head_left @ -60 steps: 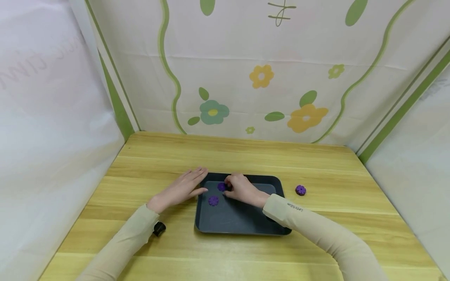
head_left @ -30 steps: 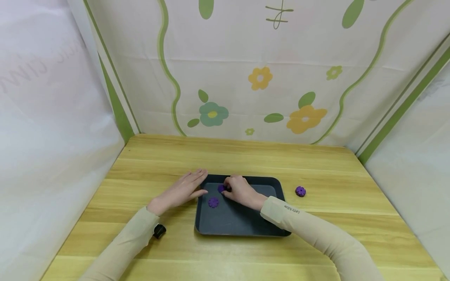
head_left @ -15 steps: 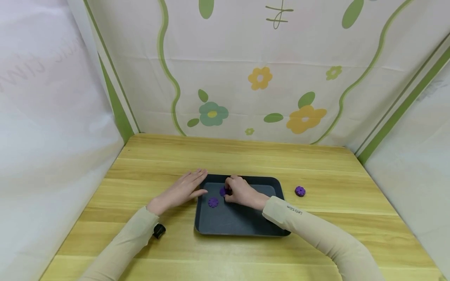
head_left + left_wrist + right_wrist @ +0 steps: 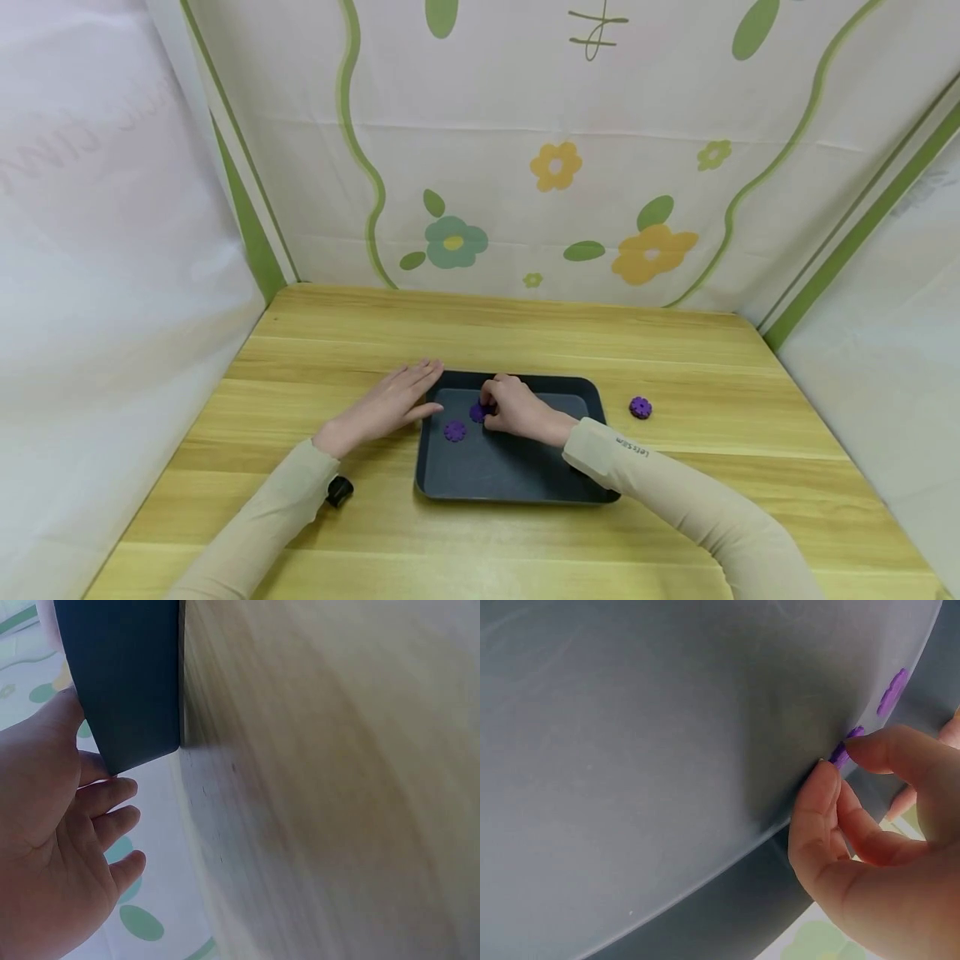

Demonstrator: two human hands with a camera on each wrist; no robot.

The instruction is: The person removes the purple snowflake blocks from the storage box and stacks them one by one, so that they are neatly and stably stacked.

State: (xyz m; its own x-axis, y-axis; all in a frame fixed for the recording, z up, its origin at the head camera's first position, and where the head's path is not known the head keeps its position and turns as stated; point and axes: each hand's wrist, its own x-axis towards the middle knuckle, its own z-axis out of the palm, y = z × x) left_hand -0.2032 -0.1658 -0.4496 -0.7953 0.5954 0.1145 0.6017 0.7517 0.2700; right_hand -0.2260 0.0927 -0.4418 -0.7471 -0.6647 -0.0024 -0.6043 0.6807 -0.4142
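Note:
My left hand lies at the far left corner of a dark grey tray, its fingers straight and its thumb reaching over the rim. In the left wrist view, those fingers touch the tray's outer corner. With thumb and fingertips, my right hand pinches a purple notched disc low over the tray floor. Its right part is hidden by the fingers. Another purple notched disc lies flat in the tray, just left and nearer. The right wrist view shows the pinched disc tilted between thumb and fingers.
To the right of the tray, a thick purple notched piece sits on the wooden table. A small black object is beside my left cuff. White fabric walls with printed flowers enclose the table at the back and sides.
My right hand and the pinched disc have shifted slightly right and nearer over the tray. The left hand, the other disc and the tray have stayed in place.

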